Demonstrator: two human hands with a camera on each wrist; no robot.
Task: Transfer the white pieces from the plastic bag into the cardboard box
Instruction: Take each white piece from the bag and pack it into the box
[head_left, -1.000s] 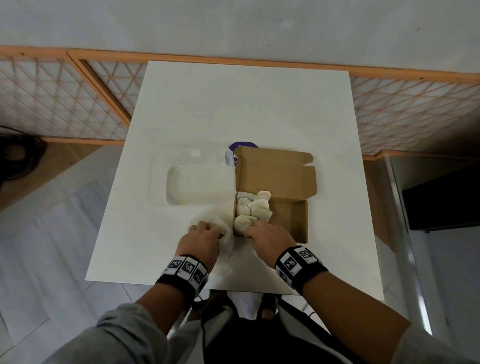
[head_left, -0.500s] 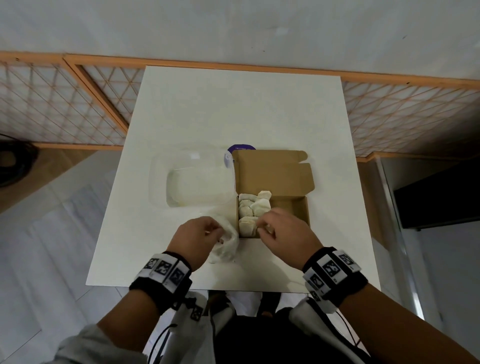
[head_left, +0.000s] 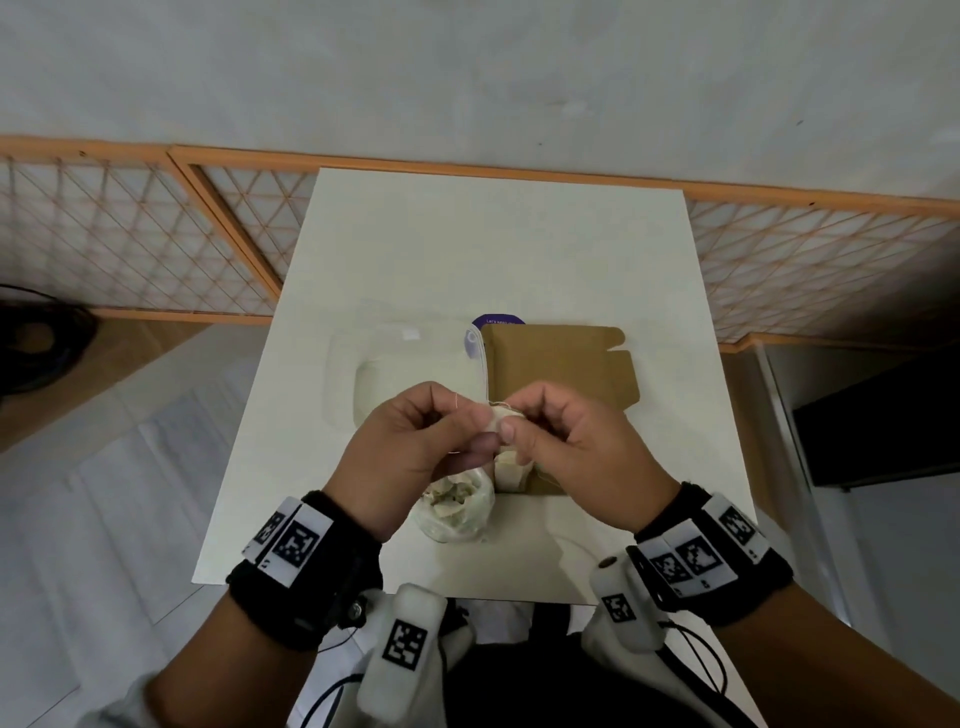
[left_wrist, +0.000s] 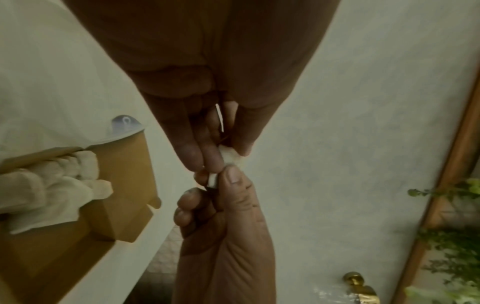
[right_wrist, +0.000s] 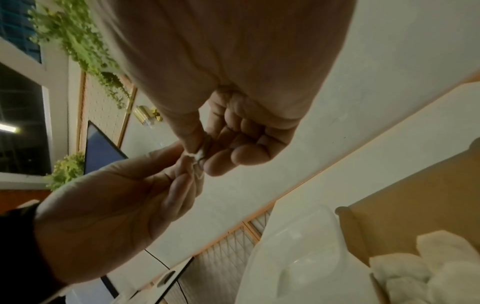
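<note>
Above the table my left hand (head_left: 480, 436) and right hand (head_left: 514, 423) meet and both pinch one small white piece (head_left: 497, 418) between their fingertips. The left wrist view shows that white piece (left_wrist: 230, 159) held between my left thumb and fingers, with the right thumb against its lower end. Below the hands lies the clear plastic bag (head_left: 457, 506), open, with white pieces inside. The cardboard box (head_left: 561, 364) stands to the bag's right with its lid folded back. Several white pieces (left_wrist: 52, 191) are packed along the box's left side; the hands hide part of them in the head view.
A clear plastic container (head_left: 405, 374) lies left of the box, a purple-labelled item (head_left: 498, 319) behind it. The white table (head_left: 493, 249) ends just in front of the bag. An orange-framed lattice fence (head_left: 130, 234) runs behind and beside the table.
Both hands have lifted off the bag and the box edge and come together above them, now pinching one white piece between them.
</note>
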